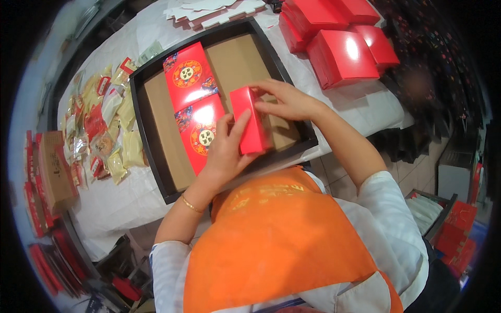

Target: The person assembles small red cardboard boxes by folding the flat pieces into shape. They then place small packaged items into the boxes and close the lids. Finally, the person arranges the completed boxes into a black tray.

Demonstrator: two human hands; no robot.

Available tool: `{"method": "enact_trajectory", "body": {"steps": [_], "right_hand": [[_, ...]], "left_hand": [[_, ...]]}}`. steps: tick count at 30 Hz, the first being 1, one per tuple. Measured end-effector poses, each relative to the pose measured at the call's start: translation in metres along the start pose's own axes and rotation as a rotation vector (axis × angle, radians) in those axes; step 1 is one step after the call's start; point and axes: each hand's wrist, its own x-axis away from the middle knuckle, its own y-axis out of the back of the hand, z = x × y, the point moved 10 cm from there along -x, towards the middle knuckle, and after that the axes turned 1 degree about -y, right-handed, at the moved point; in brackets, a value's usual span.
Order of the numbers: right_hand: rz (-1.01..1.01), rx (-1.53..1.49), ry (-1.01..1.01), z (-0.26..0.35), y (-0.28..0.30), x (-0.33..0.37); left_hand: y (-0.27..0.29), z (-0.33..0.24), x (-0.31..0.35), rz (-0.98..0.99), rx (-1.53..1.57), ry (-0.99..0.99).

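Between my two hands a red gift box [247,121] stands on its edge above the right part of a black-rimmed tray [153,151]. My left hand [225,148] is closed on its near left side, thumb and fingers pressed against the red face. My right hand [286,101] grips its far right side, fingers bent over the edge; the side turned away is partly hidden. Just left of my hands, two more red boxes lie flat in the tray: a far patterned box [189,75] and a near patterned box [201,130], each with a round gold emblem on top.
Several plain red boxes [342,55] are piled at the far right of the table. Wrapped snack packets [102,125] lie heaped left of the tray. Flat white cardboard pieces [219,11] rest beyond it. A brown carton [55,172] stands at the left edge.
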Motion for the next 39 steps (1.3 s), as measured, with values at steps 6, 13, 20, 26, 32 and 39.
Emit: {"method": "enact_trajectory", "body": {"steps": [6,13,20,26,32,39], "right_hand": [[0.088,0.201,0.049,0.002,-0.013,-0.046],[-0.072,0.581,0.153,-0.011,-0.033,-0.030],[-0.002,0.576,0.103,-0.005,-0.067,0.017],[-0.841,0.672,0.389,0.091,0.087,0.071],[-1.646,0.069,-0.110,-0.052,0.236,0.229],[-1.351,-0.540,-0.428,-0.136,0.178,0.212]], "left_hand": [[-0.013,0.002,0.010,-0.035,-0.157,0.176],[0.022,0.036,0.040,-0.058,-0.246,0.328],[0.021,0.044,0.053,-0.005,-0.396,0.357],[0.020,0.019,0.014,-0.084,-0.135,0.204],[-0.065,-0.021,-0.097,0.119,0.663,0.168],[-0.150,-0.020,-0.197,0.076,0.939,0.411]]}}
